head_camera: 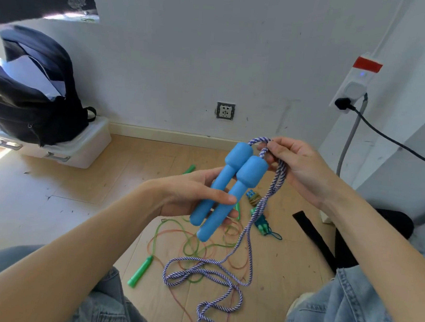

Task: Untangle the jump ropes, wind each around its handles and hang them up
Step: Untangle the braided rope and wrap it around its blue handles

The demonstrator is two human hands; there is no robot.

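My left hand (199, 192) grips two blue handles (232, 187) side by side, thick ends pointing up and away. My right hand (298, 166) pinches the purple-and-white twisted rope (272, 187) just beyond the handle tops. That rope hangs down from my right hand and lies in loose loops (206, 277) on the floor between my knees. A green jump rope with a green handle (141, 271) and thin green and orange cords (196, 247) lies tangled on the floor below. A second green handle (189, 169) shows behind my left hand.
A black backpack (34, 87) sits on a white storage box (78, 145) at the left wall. A wall socket (225, 110), a power strip (355, 82) with a black cable, small blue-green clips (262, 223) and a black strap (311, 234) lie around. The floor is light wood.
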